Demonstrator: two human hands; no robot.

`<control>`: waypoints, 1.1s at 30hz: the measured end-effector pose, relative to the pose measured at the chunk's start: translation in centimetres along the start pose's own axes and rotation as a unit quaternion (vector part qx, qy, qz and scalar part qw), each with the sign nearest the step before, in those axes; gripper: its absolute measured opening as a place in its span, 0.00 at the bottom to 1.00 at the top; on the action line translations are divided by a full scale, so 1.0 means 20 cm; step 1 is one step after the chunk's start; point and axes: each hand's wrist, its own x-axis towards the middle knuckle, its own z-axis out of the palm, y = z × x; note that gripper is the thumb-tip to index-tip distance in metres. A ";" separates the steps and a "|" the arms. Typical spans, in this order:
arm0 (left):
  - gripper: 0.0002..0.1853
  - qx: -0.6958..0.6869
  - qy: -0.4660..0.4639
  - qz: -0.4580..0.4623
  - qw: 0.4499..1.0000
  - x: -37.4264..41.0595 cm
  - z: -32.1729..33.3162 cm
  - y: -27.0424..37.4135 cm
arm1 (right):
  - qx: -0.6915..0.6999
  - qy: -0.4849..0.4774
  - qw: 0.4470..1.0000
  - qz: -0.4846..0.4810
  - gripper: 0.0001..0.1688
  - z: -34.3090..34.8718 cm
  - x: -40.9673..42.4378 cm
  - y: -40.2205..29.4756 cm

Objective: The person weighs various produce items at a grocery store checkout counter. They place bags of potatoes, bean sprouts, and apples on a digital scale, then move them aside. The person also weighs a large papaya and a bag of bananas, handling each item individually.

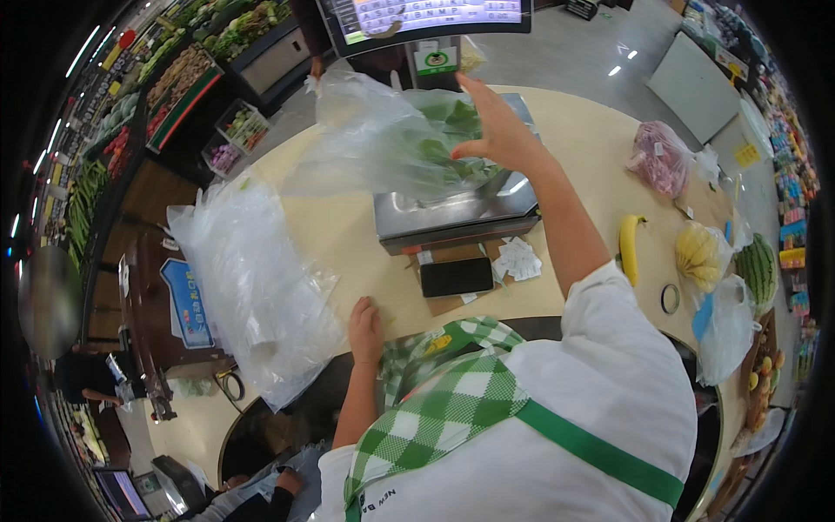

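Note:
A clear plastic bag with green leafy vegetables (450,140) lies on the steel platform of a weighing scale (443,212). My right hand (479,130) is at the bag's right side, thumb and fingers spread apart; whether it touches the plastic cannot be told. My left hand (366,331) rests at the counter's near edge with nothing visible in it. Between me and the scale lies a black smartphone (456,277) on a piece of cardboard, beside crumpled paper slips (517,258). A large stack of clear plastic bags (251,293) covers the counter left of my left hand.
Rightward on the counter (574,124) are a banana (628,250), a tape roll (670,298), bagged yellow fruit (699,256), a bagged pinkish item (660,158) and a watermelon (757,273). A screen (430,19) stands beyond the scale. Another person's hand (289,481) shows at lower left.

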 end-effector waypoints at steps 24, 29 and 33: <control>0.15 -0.382 0.244 -0.010 0.891 0.83 -0.59 0.62 | 0.238 -0.240 0.883 -0.325 0.21 0.45 0.27 -1.30; 0.08 -0.471 0.030 -0.107 0.875 0.68 -1.02 0.60 | 0.473 -0.273 0.814 -0.199 0.38 0.79 0.32 -1.15; 0.09 -0.003 0.086 -0.062 0.994 0.44 -1.36 0.38 | 0.475 -0.414 0.761 -0.153 0.53 1.09 -0.20 -1.03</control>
